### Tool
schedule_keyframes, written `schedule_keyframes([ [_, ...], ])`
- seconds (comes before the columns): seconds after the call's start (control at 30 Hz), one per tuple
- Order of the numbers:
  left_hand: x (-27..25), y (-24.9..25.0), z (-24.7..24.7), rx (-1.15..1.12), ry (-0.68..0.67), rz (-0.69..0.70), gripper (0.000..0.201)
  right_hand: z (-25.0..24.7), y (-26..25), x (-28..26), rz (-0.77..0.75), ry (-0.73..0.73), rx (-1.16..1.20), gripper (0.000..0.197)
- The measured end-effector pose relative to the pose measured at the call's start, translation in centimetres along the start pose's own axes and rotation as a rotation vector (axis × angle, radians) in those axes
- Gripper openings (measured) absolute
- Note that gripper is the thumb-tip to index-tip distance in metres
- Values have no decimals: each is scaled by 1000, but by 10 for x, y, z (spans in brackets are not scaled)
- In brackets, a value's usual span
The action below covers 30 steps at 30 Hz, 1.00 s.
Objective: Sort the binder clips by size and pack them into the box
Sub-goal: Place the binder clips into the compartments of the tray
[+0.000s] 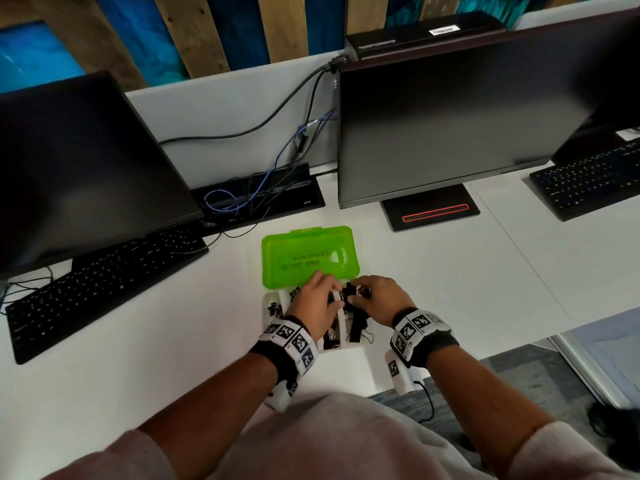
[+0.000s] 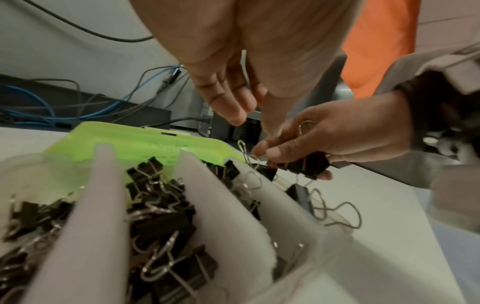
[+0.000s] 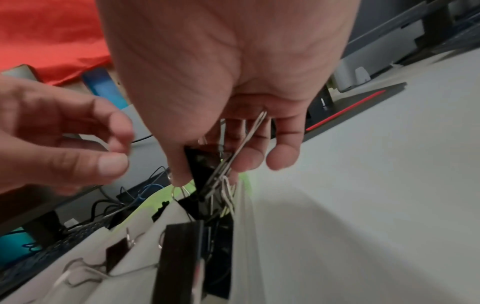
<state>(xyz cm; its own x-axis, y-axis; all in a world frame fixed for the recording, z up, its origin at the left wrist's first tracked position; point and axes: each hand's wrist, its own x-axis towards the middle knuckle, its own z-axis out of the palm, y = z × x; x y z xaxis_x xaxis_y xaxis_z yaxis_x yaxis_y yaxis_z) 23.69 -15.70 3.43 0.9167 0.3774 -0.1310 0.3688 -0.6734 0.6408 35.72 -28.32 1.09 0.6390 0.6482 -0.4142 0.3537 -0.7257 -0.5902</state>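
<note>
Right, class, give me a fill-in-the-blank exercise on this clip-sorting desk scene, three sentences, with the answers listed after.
1. The open lid of the box is bright ____.
2. The right hand grips a bunch of black binder ____.
3. White dividers split the box into compartments, and the left hand hovers ____ them.

Missing words: green; clips; above

Pale pink sleeves (image 1: 585,455) pushed up; black wristbands (image 1: 437,348) carry white blocks of square black-and-white markers (image 1: 292,337).
</note>
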Motion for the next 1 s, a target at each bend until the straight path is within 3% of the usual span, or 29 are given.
schedule_keyframes([
  [0.1, 7, -6, -3, 21, -25, -93, 39, -5, -2, -2, 31, 106, 83, 46],
  [0.2, 11, -4, 3, -20, -88, -98, 32, -10, -3, -6, 6, 259, 270, 24],
  [0.37, 13, 0, 10, -18, -159, -8, 50, -7, -5, -21, -219, 146, 335, 19],
  [0.53, 17, -9, 5, 32, -25, -17, 54, 8, 0, -25, -336, 80, 98, 17],
  [0.67, 22, -8, 3, 77, -97, -64, 52, 16, -8, -27, -396, 163, -247, 20],
  [0.83, 19, 0, 10, -16, -142, -30, 52, 24, -22, -26, -375, 208, -483, 16],
  [1.0, 18, -5, 6, -57, -87, -19, 59, 30, -27, -25, -335, 238, -381, 14],
])
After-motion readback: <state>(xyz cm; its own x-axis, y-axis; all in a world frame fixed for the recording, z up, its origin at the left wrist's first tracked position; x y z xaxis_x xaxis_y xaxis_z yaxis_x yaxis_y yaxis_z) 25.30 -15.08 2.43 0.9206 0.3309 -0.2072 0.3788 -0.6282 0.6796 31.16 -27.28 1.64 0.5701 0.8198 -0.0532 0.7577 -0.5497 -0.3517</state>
